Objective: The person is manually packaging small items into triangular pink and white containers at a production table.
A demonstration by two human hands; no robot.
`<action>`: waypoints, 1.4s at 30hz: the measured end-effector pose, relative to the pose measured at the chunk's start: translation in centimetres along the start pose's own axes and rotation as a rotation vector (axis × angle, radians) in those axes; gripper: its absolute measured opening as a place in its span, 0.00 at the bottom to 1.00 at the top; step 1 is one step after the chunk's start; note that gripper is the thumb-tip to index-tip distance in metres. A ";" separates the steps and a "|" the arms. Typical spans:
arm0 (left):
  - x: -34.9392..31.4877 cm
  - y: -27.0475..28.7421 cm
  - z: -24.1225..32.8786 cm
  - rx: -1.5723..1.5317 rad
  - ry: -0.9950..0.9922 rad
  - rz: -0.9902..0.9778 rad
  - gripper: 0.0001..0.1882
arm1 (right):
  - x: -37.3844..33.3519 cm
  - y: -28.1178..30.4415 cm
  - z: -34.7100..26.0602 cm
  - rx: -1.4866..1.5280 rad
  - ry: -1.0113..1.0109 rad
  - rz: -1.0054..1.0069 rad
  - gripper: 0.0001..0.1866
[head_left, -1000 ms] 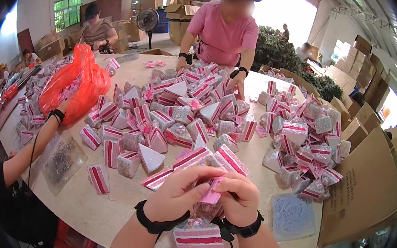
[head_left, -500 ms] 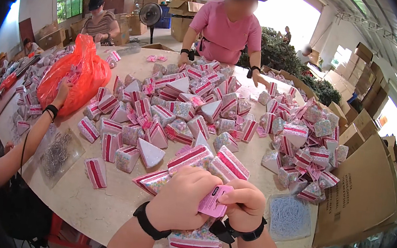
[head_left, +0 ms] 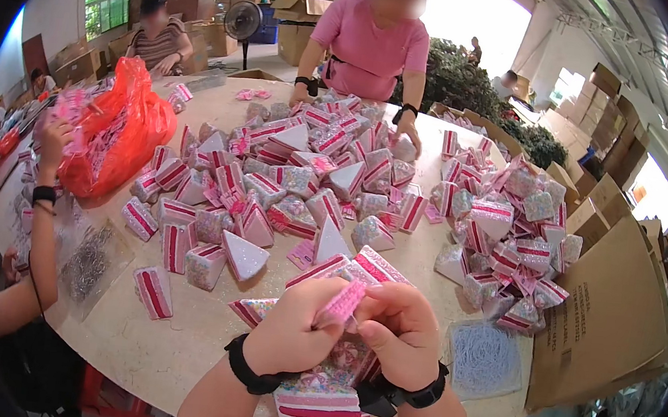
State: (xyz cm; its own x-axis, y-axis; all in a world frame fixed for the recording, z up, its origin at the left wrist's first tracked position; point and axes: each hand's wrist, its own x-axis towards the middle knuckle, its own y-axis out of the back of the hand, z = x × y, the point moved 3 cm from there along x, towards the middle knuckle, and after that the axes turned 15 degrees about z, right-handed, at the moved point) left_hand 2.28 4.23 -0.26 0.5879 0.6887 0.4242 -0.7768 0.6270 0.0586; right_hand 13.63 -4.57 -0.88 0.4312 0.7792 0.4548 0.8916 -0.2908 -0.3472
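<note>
My left hand (head_left: 290, 329) is closed on a pink card tag (head_left: 343, 302), which stands tilted above its fingers. Close beside it, my right hand (head_left: 402, 336) pinches thumb and finger together at the tag's edge; whatever lies in that pinch is too small to make out. Under my wrists rests a toy cake slice (head_left: 319, 410) with pink and white layers and pastel beads. More slices lie just beyond my knuckles, partly hidden by my hands, one of them a striped slice (head_left: 380, 268).
A big heap of cake slices (head_left: 297, 177) covers the mid table, another heap (head_left: 508, 241) the right. A bag of white loops (head_left: 484, 360) lies by a cardboard box (head_left: 608, 323). At left are a bag of metal wires (head_left: 91, 265), a red plastic bag (head_left: 128, 132) and a co-worker's arm (head_left: 42, 237).
The tag has turned from facing me to a steep tilt, and my right thumb has moved off its face to its edge. The left co-worker's hand has lifted pink tags from the red bag.
</note>
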 end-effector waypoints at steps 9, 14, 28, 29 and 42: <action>-0.9 -1.4 -2.6 -0.414 0.447 0.107 0.13 | 0.7 -0.1 -0.1 -0.108 -0.326 0.142 0.17; -0.7 -1.5 -2.4 -0.443 0.394 0.092 0.16 | 0.7 0.0 -0.3 -0.005 -0.319 0.093 0.18; -0.6 -1.0 -2.2 0.206 0.045 0.029 0.21 | 0.9 0.0 -0.6 -0.349 -0.045 0.133 0.14; -0.7 -0.7 -2.6 0.286 -0.009 0.034 0.21 | 0.9 0.0 -0.7 -0.345 -0.076 0.142 0.13; -0.4 -0.5 -1.5 -0.447 0.004 -0.016 0.45 | 0.3 0.6 0.6 -0.270 0.086 0.217 0.12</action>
State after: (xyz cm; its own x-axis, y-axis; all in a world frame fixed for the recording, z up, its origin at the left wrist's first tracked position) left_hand 2.76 4.20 -1.81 0.6007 0.6783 0.4231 -0.5943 0.7329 -0.3312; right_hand 14.24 -4.15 -1.43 0.6140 0.6371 0.4658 0.7777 -0.5893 -0.2191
